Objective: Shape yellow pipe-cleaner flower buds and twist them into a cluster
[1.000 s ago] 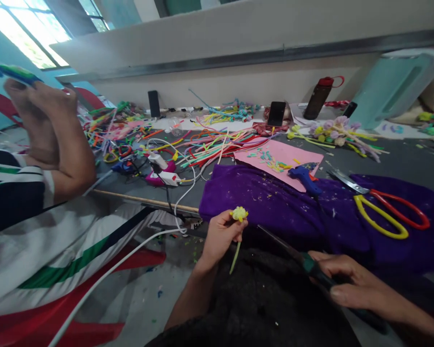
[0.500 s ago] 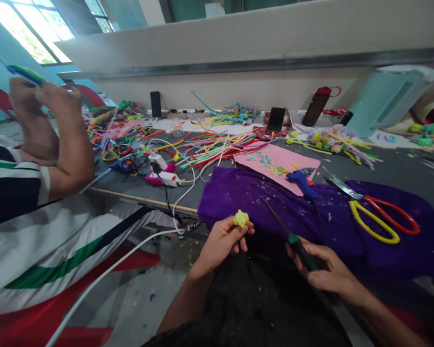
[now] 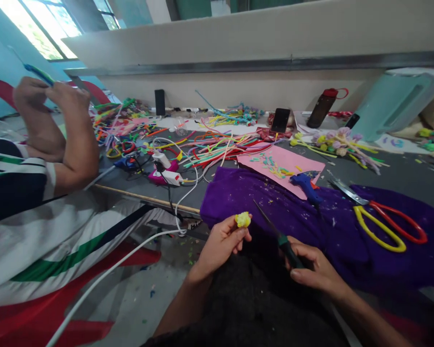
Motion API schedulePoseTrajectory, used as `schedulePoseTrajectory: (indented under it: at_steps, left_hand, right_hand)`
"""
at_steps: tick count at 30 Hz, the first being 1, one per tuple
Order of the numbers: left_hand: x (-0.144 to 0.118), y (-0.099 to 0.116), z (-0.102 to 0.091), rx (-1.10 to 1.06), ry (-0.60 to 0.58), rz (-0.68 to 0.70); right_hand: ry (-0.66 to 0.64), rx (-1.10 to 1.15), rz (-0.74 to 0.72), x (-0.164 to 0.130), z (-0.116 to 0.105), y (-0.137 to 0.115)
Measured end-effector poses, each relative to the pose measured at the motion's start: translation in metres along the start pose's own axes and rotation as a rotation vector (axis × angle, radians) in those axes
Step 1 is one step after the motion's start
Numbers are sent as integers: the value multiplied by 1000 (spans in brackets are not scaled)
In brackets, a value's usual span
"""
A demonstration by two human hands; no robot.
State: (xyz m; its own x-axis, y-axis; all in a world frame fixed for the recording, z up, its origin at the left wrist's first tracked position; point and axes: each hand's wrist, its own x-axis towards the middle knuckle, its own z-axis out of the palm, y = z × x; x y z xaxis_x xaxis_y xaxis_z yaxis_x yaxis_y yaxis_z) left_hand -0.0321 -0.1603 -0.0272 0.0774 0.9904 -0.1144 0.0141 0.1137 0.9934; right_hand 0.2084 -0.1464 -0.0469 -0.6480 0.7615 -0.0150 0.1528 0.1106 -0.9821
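Observation:
My left hand (image 3: pixel 226 241) pinches a small, fluffy yellow blossom-like piece (image 3: pixel 242 220) between thumb and fingertips, above my lap. My right hand (image 3: pixel 309 262) is wrapped around the dark green handle of a screwdriver-like tool (image 3: pixel 286 246). Its long thin shaft points up and left towards the yellow piece, with a gap between them. Just beyond both hands, a purple cloth (image 3: pixel 231 193) drapes over the table edge. On it lie a blue glue gun (image 3: pixel 305 188) and large scissors (image 3: pixel 378 224) with one yellow and one red handle loop.
Pink paper (image 3: pixel 275 166) holds small coloured bits. Coloured pipe cleaners (image 3: pixel 217 149) spread behind it. A power strip (image 3: pixel 164 172) trails a white cable (image 3: pixel 123 253) past my left. A co-worker's arms (image 3: pixel 74 130) are raised at far left. A bottle (image 3: pixel 321 108) and a pitcher (image 3: pixel 386 103) stand behind.
My right hand has moved left with the tool, bringing its shaft nearer the yellow piece. That piece has turned slightly in my left fingers. The view has shifted a little.

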Motion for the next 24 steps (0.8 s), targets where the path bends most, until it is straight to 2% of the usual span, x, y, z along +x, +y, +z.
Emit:
schedulePoseTrajectory:
  at_steps: [10, 15, 19, 24]
  left_hand:
    - [7, -6, -4, -153, 6, -13]
    - [8, -9, -5, -123, 46, 0]
    - [3, -4, -6, -108, 46, -9]
    - [1, 3, -9, -74, 53, -28]
  right_hand:
    - [-45, -70, -14, -12, -3, 5]
    - [-54, -116, -74, -17, 4, -3]
    - [-43, -211, -114, -26, 7, -9]
    - [-68, -368, -92, -33, 4, -12]
